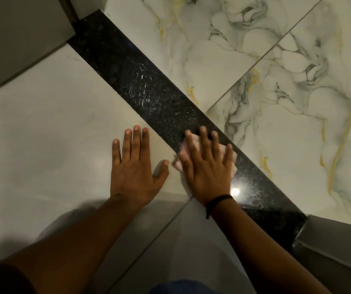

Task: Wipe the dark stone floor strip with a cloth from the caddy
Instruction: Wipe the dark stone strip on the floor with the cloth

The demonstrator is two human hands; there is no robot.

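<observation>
Fingers (204, 143) of your right hand (207, 172) splay flat, pinning the pink cloth (183, 154) onto the dark stone strip (149, 90), while your left hand (135, 166) braces open just beside it.

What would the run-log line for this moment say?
stage: wiping | right hand: flat on cloth on dark strip | left hand: flat on pale tile

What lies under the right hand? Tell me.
A pale pink cloth, pressed flat on the dark stone strip by the right hand. Only its edges show around the fingers; the middle and the stone beneath are covered.
</observation>
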